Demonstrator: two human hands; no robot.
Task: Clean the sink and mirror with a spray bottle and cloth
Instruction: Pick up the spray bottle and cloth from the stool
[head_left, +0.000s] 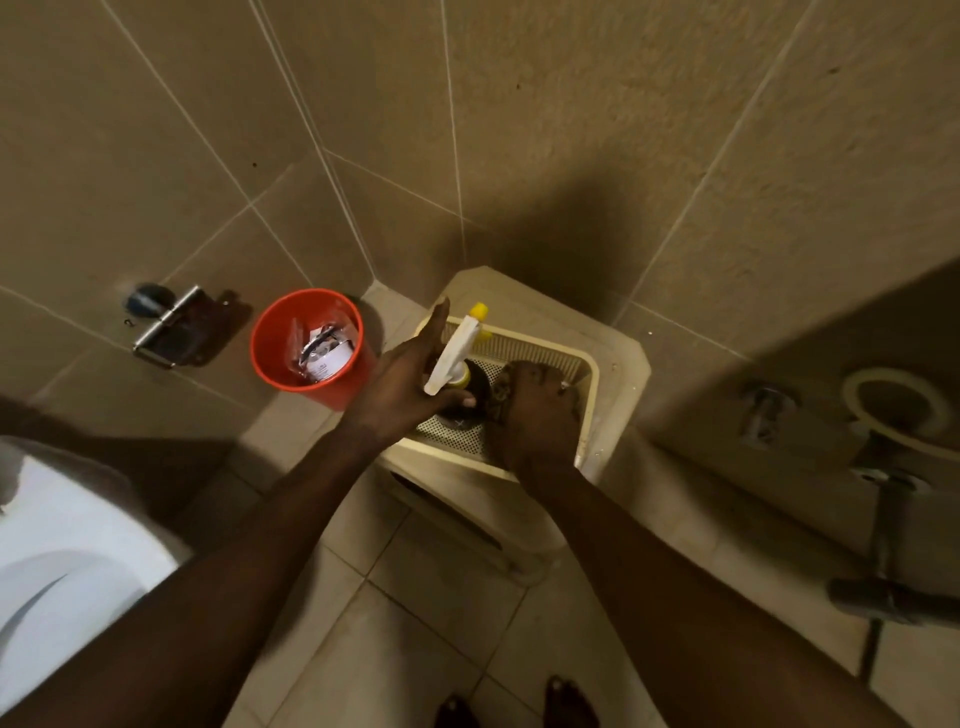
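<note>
While my left hand (410, 384) is reaching open-fingered for the bottle (457, 358), light, slick, best gripped at its neck, my right hand (535, 410) is clutching the soft cloth (506, 384).

The spray bottle (457, 358) had a white trigger head, a yellow nozzle tip and a yellow collar over a dark body. The basket (584, 364) was cream with a pattern of small holes, and the stool (623, 358) under it was cream too. The bucket (270, 353) was orange-red. The wall tiles (571, 130) were beige with pale grout lines. The cloth (503, 387) looked dark and mottled.
</note>
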